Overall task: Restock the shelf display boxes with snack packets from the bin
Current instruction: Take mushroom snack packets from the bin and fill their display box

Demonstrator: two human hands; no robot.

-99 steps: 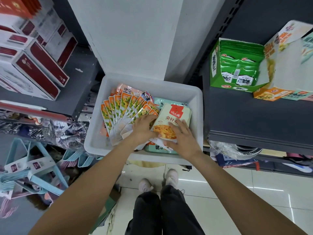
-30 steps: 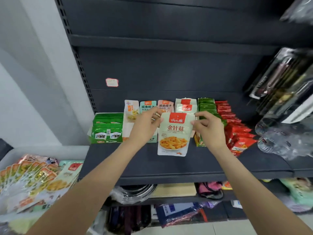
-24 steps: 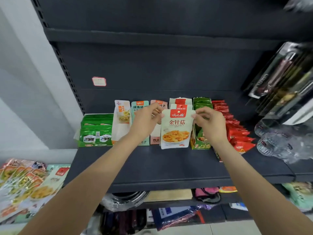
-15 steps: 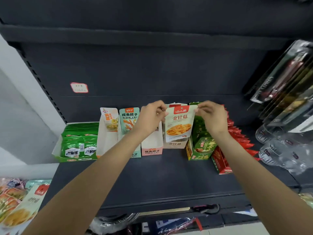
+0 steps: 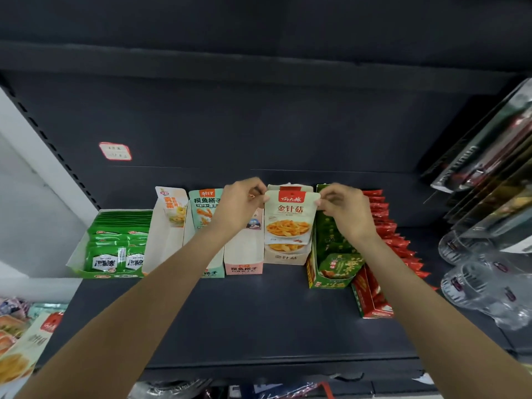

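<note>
Cream snack packet (image 5: 290, 218), red band at top, picture of yellow strips below: held upright over the beige display box (image 5: 285, 256), its lower edge down inside the box, in front of another packet of the same kind.
Left hand (image 5: 239, 205): fingers pinching the packet's top left corner.
Right hand (image 5: 342, 210): fingers pinching the top right corner.
Dark grey shelf (image 5: 259, 318): carries a row of display boxes along its back.
Green box (image 5: 115, 249), far left: filled with green packets lying in overlapping rows.
White box (image 5: 161, 246): one yellow-print packet standing at its back.
Mint box (image 5: 205, 243): one packet at the back, partly behind the left forearm.
Pink box (image 5: 244, 259): just left of the beige box, touching it.
Dark green box (image 5: 331, 260): just right of the beige box, angled.
Red box (image 5: 374, 295): far right, red packets in a row.
Loose packets (image 5: 20, 349): lower left corner, below shelf level, blurred.
Price label (image 5: 115, 151): on the back panel.
</note>
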